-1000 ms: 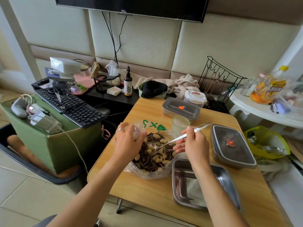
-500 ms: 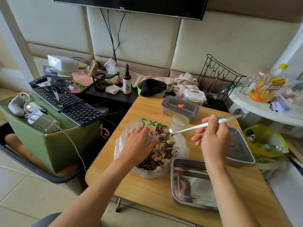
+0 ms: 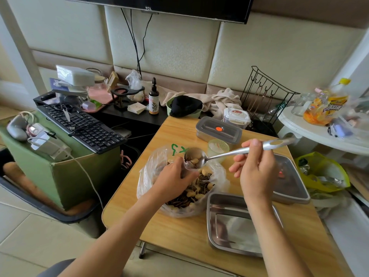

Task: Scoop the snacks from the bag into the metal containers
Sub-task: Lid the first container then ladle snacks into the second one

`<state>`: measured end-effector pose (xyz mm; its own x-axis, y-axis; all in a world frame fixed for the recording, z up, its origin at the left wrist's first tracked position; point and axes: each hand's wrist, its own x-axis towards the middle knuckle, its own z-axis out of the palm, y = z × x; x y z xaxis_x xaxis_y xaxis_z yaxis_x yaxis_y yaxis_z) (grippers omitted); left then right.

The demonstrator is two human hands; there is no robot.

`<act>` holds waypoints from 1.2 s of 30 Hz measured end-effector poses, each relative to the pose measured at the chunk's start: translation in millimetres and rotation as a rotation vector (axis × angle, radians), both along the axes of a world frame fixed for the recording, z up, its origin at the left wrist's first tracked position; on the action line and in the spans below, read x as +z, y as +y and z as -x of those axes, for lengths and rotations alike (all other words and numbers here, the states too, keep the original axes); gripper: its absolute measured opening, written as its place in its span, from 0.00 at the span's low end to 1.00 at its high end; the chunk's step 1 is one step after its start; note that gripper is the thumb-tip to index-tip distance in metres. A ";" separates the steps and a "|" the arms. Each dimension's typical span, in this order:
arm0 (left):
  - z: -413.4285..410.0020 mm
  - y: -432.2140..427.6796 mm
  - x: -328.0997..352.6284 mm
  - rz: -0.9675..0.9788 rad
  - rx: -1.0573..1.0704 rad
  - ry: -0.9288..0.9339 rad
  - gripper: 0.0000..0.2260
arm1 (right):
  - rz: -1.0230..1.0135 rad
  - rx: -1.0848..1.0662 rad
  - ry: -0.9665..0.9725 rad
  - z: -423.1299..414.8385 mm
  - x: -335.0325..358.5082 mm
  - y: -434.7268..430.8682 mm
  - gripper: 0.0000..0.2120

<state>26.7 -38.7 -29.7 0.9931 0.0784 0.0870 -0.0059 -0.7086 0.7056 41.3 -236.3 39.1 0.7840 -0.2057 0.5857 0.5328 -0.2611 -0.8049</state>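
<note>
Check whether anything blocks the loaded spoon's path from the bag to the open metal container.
Nothing visible does. The spoon, held by the right hand, sits above the bag carrying snacks. The open metal container lies lidless beside the bag, with only the bag's rim to clear.

TCL on TV (image 3: 159,4) bezel. Grn scrawl on bag (image 3: 153,166): illeg.

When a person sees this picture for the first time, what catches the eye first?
At the centre of the wooden table, the right hand holds a spoon loaded with snacks above the clear bag, whose rim the left hand grips. Right of the bag, toward the near edge, an open metal container shows no snacks yet.
</note>
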 end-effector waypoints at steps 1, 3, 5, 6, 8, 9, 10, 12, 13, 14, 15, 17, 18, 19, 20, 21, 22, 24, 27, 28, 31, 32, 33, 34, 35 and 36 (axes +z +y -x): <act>-0.9 -0.7 -0.1 0.013 -0.001 0.009 0.17 | 0.059 0.048 -0.059 2.1 0.1 1.1 0.15; -2.0 -1.6 0.6 0.037 -0.005 0.021 0.18 | 0.189 0.102 -0.166 4.2 -0.5 2.3 0.17; -3.6 -1.9 0.1 0.059 0.002 0.029 0.20 | 0.293 0.107 -0.238 4.9 -2.3 3.3 0.22; -4.1 -1.9 -0.2 0.069 0.010 0.033 0.20 | 0.324 0.105 -0.264 5.3 -3.0 3.8 0.24; -3.9 -2.2 -0.5 0.075 0.022 0.039 0.19 | 0.356 0.089 -0.313 5.9 -4.0 4.1 0.25; -3.7 -2.4 -0.6 0.071 0.024 0.042 0.19 | 0.361 0.077 -0.333 6.3 -4.1 4.3 0.25; -3.7 -2.4 -0.8 0.066 0.024 0.045 0.19 | 0.360 0.067 -0.348 6.8 -3.9 4.6 0.26; -3.6 -2.0 -0.9 0.062 0.026 0.053 0.19 | 0.348 0.054 -0.362 7.7 -3.7 5.0 0.26; -3.2 -1.8 -0.5 0.065 0.028 0.056 0.19 | 0.341 0.047 -0.362 7.7 -4.0 5.1 0.26; -3.3 -1.8 -0.5 0.069 0.029 0.056 0.19 | 0.335 0.039 -0.358 7.4 -4.4 4.8 0.26; -3.0 -1.7 -0.3 0.073 0.026 0.052 0.19 | 0.331 0.035 -0.351 6.9 -5.0 4.4 0.27; -1.9 -2.1 0.7 0.075 0.020 0.046 0.18 | 0.322 0.038 -0.333 6.2 -6.1 3.2 0.27; -1.3 -2.3 1.3 0.074 0.020 0.044 0.18 | 0.316 0.040 -0.325 6.2 -6.0 2.7 0.26; -1.1 -2.3 1.6 0.071 0.022 0.039 0.18 | 0.305 0.039 -0.320 6.4 -5.7 2.3 0.26; -1.3 -2.3 1.8 0.066 0.023 0.033 0.18 | 0.290 0.037 -0.318 6.9 -4.8 2.3 0.25; -1.1 -2.4 2.2 0.061 0.022 0.029 0.18 | 0.274 0.036 -0.315 7.2 -4.1 2.5 0.25; -0.8 -2.7 2.5 0.061 0.018 0.024 0.17 | 0.257 0.034 -0.309 7.4 -3.4 3.1 0.24; -0.2 -3.1 3.0 0.069 0.010 0.019 0.16 | 0.223 0.016 -0.276 6.7 -3.6 3.8 0.21; 0.9 -2.7 3.5 0.059 0.002 0.008 0.15 | 0.121 -0.022 -0.145 2.4 -5.8 1.9 0.20; 1.1 -2.4 3.7 0.056 0.001 0.003 0.15 | 0.068 -0.031 -0.093 0.9 -5.8 0.7 0.19; 2.0 -2.1 4.8 0.044 -0.006 0.010 0.15 | -0.023 -0.031 -0.059 -1.6 -3.1 -3.7 0.15; 2.1 -2.4 5.2 0.040 -0.010 0.013 0.15 | -0.013 -0.012 -0.078 -1.4 -2.0 -4.0 0.15; 2.1 -2.7 5.4 0.038 -0.012 0.017 0.16 | 0.007 0.020 -0.096 -0.3 -1.3 -3.7 0.14; 1.9 -2.7 5.2 0.040 -0.011 0.023 0.15 | 0.035 0.064 -0.107 0.8 -1.4 -2.6 0.14; 1.6 -2.7 5.3 0.045 -0.009 0.028 0.15 | 0.072 0.103 -0.115 2.2 -2.4 -1.4 0.14; 1.4 -2.6 5.1 0.049 -0.006 0.034 0.15 | 0.113 0.123 -0.121 2.7 -4.0 -0.3 0.15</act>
<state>25.3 -41.3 -24.6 0.9958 0.0763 0.0498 0.0146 -0.6731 0.7394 38.6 -236.6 35.1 0.7216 -0.0404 0.6911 0.6574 -0.2730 -0.7023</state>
